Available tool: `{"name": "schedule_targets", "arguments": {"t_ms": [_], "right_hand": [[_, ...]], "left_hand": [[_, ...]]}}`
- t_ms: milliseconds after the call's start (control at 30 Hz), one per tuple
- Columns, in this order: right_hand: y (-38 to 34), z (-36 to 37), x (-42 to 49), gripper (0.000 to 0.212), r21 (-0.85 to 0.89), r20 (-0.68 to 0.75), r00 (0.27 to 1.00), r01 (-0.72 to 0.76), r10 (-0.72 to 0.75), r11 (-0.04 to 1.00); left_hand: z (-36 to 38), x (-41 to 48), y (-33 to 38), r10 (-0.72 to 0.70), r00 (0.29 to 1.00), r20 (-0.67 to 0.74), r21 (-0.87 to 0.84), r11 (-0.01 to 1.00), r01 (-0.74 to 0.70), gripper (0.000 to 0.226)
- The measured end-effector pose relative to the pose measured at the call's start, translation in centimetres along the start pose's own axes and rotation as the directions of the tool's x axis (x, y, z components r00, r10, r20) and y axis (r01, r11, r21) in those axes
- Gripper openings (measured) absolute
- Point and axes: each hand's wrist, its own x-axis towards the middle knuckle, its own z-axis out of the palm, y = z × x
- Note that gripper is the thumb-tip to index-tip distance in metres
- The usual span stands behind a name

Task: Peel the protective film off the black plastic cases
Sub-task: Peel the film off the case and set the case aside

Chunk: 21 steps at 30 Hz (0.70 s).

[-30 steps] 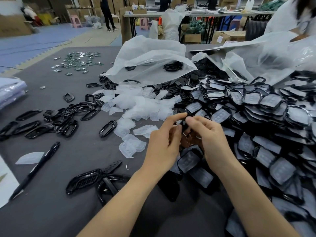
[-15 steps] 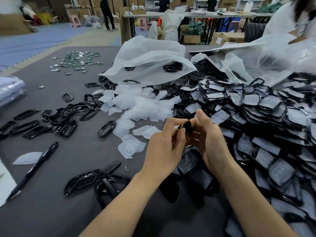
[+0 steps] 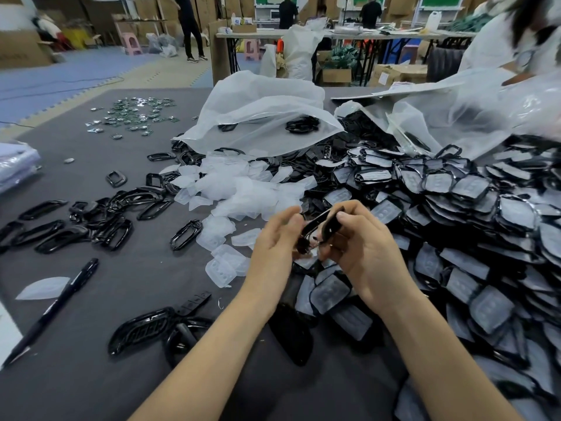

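Both my hands hold one black plastic case (image 3: 318, 226) up over the grey table (image 3: 76, 375), edge-on to the camera. My right hand (image 3: 361, 250) grips its right side with fingers curled round it. My left hand (image 3: 279, 238) pinches its left edge with thumb and fingertips. Whether film still sits on this case is hidden. A large heap of film-covered black cases (image 3: 449, 220) fills the right side. Peeled translucent films (image 3: 243, 189) lie in a pile just beyond my hands.
Bare black frames (image 3: 100, 220) lie scattered at the left, with more (image 3: 151, 326) near my left forearm. A black pen (image 3: 54, 305) lies at the lower left. Large clear bags (image 3: 261, 113) sit at the back, small shiny parts (image 3: 133, 117) far left. A person in white (image 3: 510, 38) is at the top right.
My hands have lifted the case slightly and turned it, so it now stands edge-on between them; the right hand's grip has shifted round its side.
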Motion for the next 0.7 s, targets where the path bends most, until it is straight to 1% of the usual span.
{"name": "schedule_targets", "arguments": {"t_ms": [67, 100, 233, 333, 467, 567, 633, 700], "right_hand": [[0.11, -0.03, -0.01, 0.015, -0.049, -0.006, 1.0, 0.015, -0.015, 0.999], [0.19, -0.11, 0.01, 0.017, -0.077, -0.032, 0.999, 0.016, -0.018, 0.997], [0.17, -0.41, 0.22, 0.021, -0.144, -0.18, 0.983, 0.012, -0.038, 0.99], [-0.11, -0.45, 0.26, 0.02, -0.142, -0.251, 0.963, 0.06, -0.095, 0.988], [0.01, -0.36, 0.2, 0.011, -0.188, -0.258, 0.956, 0.093, -0.141, 0.978], [0.35, -0.45, 0.2, 0.01, -0.227, -0.258, 0.952, 0.106, -0.165, 0.968], [0.47, -0.46, 0.28, 0.011, -0.195, -0.257, 0.951, 0.123, -0.172, 0.973], [0.51, -0.54, 0.35, 0.012, -0.147, -0.258, 0.95, 0.141, -0.176, 0.979]], "left_hand": [[0.21, -0.13, -0.18, -0.044, 0.995, 0.084, 0.042, 0.998, 0.041, 0.016], [0.29, -0.11, -0.27, -0.049, 0.996, 0.079, 0.07, 0.997, 0.043, 0.015], [-0.23, 0.41, -0.31, -0.032, 0.997, -0.067, 0.012, 0.999, 0.033, 0.01], [-0.57, 0.56, -0.34, 0.025, 0.992, -0.124, 0.078, 0.997, -0.016, 0.013], [-0.44, 0.37, -0.48, 0.065, 0.992, -0.112, 0.086, 0.995, -0.056, 0.02], [-0.44, 0.36, -0.39, 0.058, 0.993, -0.104, 0.092, 0.995, -0.049, 0.024], [-0.43, 0.35, -0.32, 0.05, 0.993, -0.108, 0.083, 0.996, -0.041, 0.027], [-0.42, 0.43, -0.35, 0.049, 0.987, -0.153, 0.055, 0.998, -0.041, 0.029]]}}
